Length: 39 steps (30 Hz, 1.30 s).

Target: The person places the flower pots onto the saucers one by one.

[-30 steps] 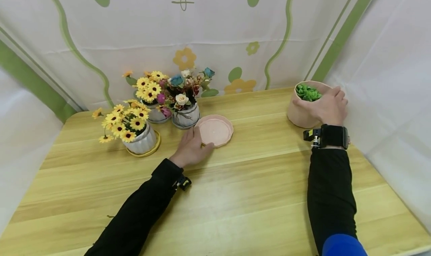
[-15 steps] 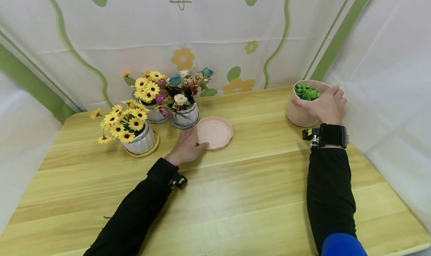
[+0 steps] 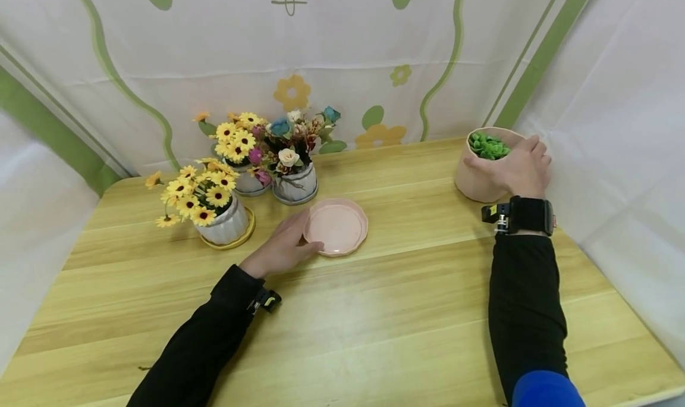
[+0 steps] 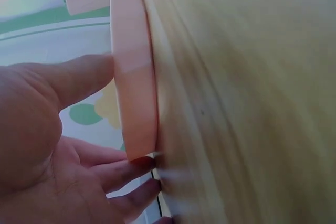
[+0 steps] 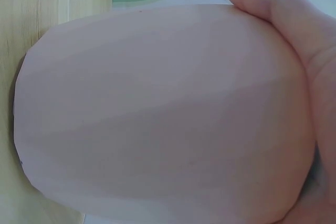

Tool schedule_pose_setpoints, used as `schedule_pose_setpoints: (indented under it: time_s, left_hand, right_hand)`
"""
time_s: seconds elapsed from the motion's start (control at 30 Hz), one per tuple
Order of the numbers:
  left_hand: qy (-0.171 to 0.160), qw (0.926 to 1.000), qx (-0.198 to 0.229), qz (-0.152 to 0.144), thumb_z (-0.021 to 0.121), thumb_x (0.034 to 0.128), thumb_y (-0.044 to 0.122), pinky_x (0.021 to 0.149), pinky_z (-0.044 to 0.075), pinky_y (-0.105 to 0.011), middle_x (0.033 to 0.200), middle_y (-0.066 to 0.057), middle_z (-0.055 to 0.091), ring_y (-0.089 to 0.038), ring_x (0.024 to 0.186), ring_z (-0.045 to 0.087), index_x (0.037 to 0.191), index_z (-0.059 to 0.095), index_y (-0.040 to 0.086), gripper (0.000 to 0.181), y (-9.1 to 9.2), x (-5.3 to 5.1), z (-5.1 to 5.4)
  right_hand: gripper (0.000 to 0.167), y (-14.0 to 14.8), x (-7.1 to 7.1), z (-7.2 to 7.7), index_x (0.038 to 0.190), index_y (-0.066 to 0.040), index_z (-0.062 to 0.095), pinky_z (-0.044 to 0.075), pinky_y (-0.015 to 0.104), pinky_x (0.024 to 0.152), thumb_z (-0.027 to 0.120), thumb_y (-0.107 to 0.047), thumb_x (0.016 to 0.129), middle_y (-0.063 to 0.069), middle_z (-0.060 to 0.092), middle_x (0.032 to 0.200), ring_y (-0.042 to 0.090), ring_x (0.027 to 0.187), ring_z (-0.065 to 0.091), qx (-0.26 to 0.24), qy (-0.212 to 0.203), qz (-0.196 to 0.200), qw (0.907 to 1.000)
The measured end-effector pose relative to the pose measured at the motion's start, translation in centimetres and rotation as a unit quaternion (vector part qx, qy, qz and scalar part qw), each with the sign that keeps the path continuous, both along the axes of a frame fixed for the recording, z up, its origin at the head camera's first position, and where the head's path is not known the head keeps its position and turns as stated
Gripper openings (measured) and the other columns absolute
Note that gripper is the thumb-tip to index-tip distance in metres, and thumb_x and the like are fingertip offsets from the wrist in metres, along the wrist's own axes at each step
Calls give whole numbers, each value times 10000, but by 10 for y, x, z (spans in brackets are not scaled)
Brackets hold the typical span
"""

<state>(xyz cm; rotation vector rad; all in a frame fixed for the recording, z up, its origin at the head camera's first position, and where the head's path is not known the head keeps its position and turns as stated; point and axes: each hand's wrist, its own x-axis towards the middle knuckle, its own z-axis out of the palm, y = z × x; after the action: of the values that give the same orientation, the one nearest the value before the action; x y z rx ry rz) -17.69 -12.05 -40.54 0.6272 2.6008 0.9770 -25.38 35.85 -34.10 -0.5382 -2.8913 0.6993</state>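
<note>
A shallow pink saucer [image 3: 337,227] lies mid-table, and my left hand [image 3: 280,246] grips its left side. In the left wrist view, the thumb presses the rim of the saucer [image 4: 136,77] while the fingertips meet its edge low by the tabletop. At the far right, a pale pink flowerpot [image 3: 473,178] stands upright with a green leafy plant [image 3: 488,146] inside. My right hand [image 3: 521,166] holds this pot from above, thumb along the near rim and fingers over the right side. In the right wrist view, the pot's wall [image 5: 157,114] fills most of the picture.
Left of the saucer stand a white pot of yellow flowers [image 3: 222,225] on a yellow saucer, another yellow-flowered pot [image 3: 247,181] behind it, and a pot of mixed roses [image 3: 295,184]. A printed white cloth [image 3: 342,44] hangs behind the wooden table [image 3: 374,323].
My left hand has drawn the pink saucer toward me and slightly left, away from the rose pot. The right hand and its flowerpot have stayed in place.
</note>
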Motion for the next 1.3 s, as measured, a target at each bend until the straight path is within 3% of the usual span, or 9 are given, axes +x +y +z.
schedule_pose_setpoints:
  time_s: [0.47, 0.63, 0.7, 0.9, 0.93, 1.03, 1.13, 1.17, 1.3]
  left_hand:
    - [58, 9994, 22, -333, 657, 1063, 277, 1311, 166, -671, 1725, -279, 235, -499, 1606, 184, 1671, 157, -37, 848, -17, 29, 5]
    - [10, 9990, 85, -431, 663, 1056, 353, 1289, 185, -702, 1715, -306, 232, -525, 1592, 194, 1671, 177, -31, 873, -27, 42, 5]
    - [180, 9983, 179, -528, 648, 1058, 406, 1286, 217, -685, 1706, -309, 249, -522, 1582, 219, 1681, 177, 5, 878, -35, 44, -5]
    - [274, 9970, 403, -607, 653, 1039, 477, 1247, 261, -713, 1689, -246, 329, -497, 1568, 268, 1686, 228, 81, 870, -48, 57, -11]
    - [151, 9974, 400, -580, 669, 1033, 464, 1237, 257, -735, 1690, -243, 328, -504, 1570, 262, 1682, 237, 73, 872, -48, 60, -6]
    - [76, 9977, 347, -572, 660, 1040, 456, 1242, 263, -724, 1697, -232, 320, -485, 1578, 260, 1681, 237, 71, 860, -51, 66, -3]
    - [-81, 9977, 294, -599, 679, 1039, 407, 1258, 233, -727, 1710, -273, 269, -505, 1590, 222, 1675, 227, 25, 869, -52, 70, 5]
    - [49, 9975, 302, -642, 679, 1040, 397, 1267, 253, -698, 1704, -276, 280, -494, 1587, 235, 1675, 229, 27, 862, -54, 68, -1]
    - [187, 9962, 462, -711, 695, 1027, 409, 1244, 258, -726, 1693, -291, 293, -519, 1569, 251, 1675, 245, 41, 870, -57, 67, -5]
  right_hand:
    - [1567, -2, 3, 3, 1614, 112, -172, 220, 747, 1216, 622, -927, 750, 452, -3, 1669, 663, 1478, 172, -18, -78, 51, 10000]
    - [1577, -2, 3, 3, 1615, 106, -176, 222, 755, 1211, 625, -934, 742, 451, -5, 1671, 659, 1483, 175, -35, -115, 44, 9999]
    - [1581, -2, 3, 3, 1617, 106, -170, 231, 757, 1204, 626, -939, 737, 452, 10, 1668, 657, 1475, 187, -37, -122, 42, 9999]
    - [1579, -3, 1, 3, 1621, 117, -120, 268, 756, 1180, 640, -939, 726, 465, 86, 1643, 657, 1435, 240, -28, -73, 95, 9999]
    - [1576, -4, 1, 3, 1621, 117, -109, 277, 759, 1171, 643, -938, 725, 464, 99, 1639, 656, 1427, 248, -33, -67, 102, 9999]
    - [1577, -5, 1, 3, 1624, 109, -97, 295, 770, 1147, 657, -936, 716, 455, 119, 1635, 650, 1421, 255, -61, -63, 119, 9999]
    - [1576, -6, 2, 3, 1622, 108, -93, 312, 775, 1129, 664, -933, 714, 451, 132, 1629, 650, 1419, 256, -54, -74, 150, 9998]
    - [1578, -7, 2, 3, 1623, 108, -88, 320, 777, 1123, 666, -935, 710, 448, 139, 1626, 652, 1420, 255, -48, -83, 157, 9998]
    - [1579, -11, 4, 2, 1619, 120, -48, 356, 783, 1098, 668, -944, 698, 439, 163, 1613, 657, 1411, 266, -15, -126, 217, 9997]
